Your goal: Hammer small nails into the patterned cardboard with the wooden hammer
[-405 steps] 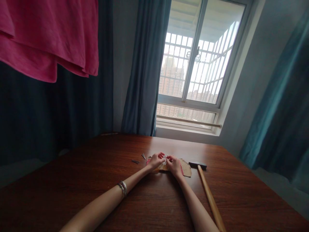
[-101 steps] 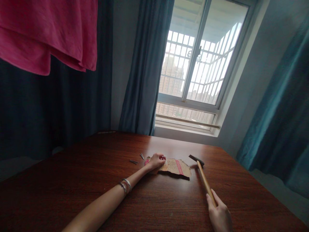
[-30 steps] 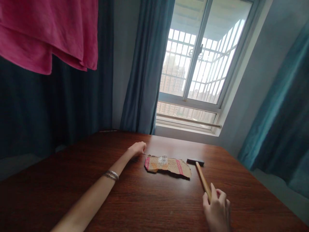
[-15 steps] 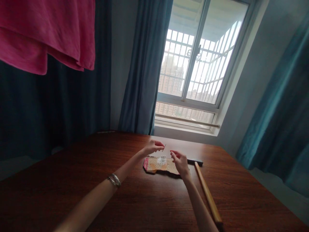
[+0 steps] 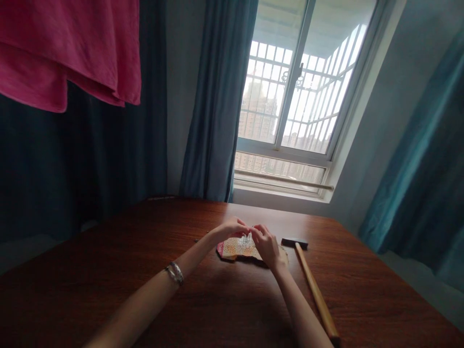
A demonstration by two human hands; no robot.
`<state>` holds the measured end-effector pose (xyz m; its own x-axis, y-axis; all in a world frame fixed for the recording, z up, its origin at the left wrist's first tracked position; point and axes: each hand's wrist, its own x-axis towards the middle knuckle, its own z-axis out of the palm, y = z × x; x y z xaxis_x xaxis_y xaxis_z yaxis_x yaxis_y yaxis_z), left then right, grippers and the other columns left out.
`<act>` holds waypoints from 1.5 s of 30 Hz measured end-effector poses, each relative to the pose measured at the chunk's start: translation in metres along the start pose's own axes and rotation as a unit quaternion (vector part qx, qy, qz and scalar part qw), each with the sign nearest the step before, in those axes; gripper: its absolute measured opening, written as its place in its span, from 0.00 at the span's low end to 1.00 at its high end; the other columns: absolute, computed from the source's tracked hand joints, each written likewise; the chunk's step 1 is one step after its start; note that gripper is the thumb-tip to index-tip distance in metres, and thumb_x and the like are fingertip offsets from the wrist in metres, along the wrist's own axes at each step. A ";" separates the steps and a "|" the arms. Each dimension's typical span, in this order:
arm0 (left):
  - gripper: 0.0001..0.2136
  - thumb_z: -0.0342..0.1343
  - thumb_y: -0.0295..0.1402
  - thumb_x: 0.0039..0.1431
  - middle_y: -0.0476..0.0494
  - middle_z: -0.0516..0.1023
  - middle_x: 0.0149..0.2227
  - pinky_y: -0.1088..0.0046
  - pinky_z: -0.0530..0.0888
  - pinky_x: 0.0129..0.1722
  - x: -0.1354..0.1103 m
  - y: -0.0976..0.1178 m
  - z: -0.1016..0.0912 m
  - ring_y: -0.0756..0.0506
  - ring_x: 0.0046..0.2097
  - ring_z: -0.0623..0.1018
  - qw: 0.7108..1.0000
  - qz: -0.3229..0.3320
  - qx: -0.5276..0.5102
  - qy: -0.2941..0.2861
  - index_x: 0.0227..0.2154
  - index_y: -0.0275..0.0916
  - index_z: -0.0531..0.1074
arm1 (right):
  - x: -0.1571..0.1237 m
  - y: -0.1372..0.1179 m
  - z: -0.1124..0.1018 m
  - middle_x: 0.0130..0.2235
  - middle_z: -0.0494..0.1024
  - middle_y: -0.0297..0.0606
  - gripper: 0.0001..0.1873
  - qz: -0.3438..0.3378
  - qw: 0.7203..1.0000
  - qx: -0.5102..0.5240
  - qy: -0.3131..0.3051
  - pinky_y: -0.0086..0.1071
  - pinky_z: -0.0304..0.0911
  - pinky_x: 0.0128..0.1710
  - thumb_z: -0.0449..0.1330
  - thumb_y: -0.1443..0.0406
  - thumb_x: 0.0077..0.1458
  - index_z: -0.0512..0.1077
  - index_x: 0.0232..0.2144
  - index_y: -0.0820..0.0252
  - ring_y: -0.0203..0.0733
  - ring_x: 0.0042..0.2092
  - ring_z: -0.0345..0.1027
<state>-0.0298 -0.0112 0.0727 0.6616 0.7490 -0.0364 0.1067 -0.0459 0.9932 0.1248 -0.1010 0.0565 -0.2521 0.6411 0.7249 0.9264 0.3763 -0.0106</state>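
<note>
My left hand is closed in a pinch over a patterned board. A thin nail was visible in this hand a moment ago; now the fingertips mostly hide it. My right hand is pinched too, its fingertips meeting those of the left. What it grips is too small to make out. Several thin dark nails stand upright on the board just below the fingers. The board is spotted cream and orange with a pink left end, and my right hand covers part of it.
A hammer lies right of the board, its dark head at the far end and its wooden handle slanting towards me. Small dark bits lie left of the board on the brown wooden table. Behind are a curtain and a window.
My hands have come together: the left moved slightly right and down, the right slightly left. Their fingertips, apart before, now meet above the board. The camera view shifted a little.
</note>
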 end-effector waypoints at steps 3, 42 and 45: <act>0.09 0.60 0.33 0.38 0.46 0.71 0.21 0.77 0.64 0.26 -0.002 -0.004 0.002 0.52 0.25 0.67 0.999 0.013 -0.005 -0.032 0.22 0.30 0.75 | -0.005 0.006 0.001 0.37 0.71 0.37 0.11 -0.020 1.000 0.001 -0.021 0.24 0.58 0.29 0.51 0.70 0.55 0.70 0.39 0.55 0.36 0.38 0.65; 0.16 0.57 0.30 0.41 0.44 0.76 0.31 0.74 0.69 0.35 0.030 -0.071 0.008 0.47 0.35 0.74 0.973 0.150 0.147 0.096 0.37 0.33 0.71 | -0.020 0.028 0.054 0.30 0.79 0.34 0.10 0.246 0.927 0.278 -0.045 0.26 0.62 0.33 0.54 0.64 0.47 0.75 0.30 0.55 0.37 0.31 0.70; 0.13 0.57 0.34 0.43 0.45 0.75 0.30 0.74 0.69 0.34 0.027 -0.067 0.010 0.48 0.33 0.73 0.963 0.154 0.192 0.107 0.32 0.33 0.73 | -0.021 0.028 0.054 0.28 0.78 0.32 0.10 0.245 0.931 0.265 -0.047 0.26 0.61 0.31 0.54 0.63 0.47 0.75 0.29 0.53 0.36 0.28 0.69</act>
<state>-0.0113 0.0056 0.0038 0.5421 0.7780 0.3175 0.2238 -0.4978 0.8379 0.1406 -0.0682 0.0033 0.1186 0.8690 0.4804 0.6753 0.2841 -0.6807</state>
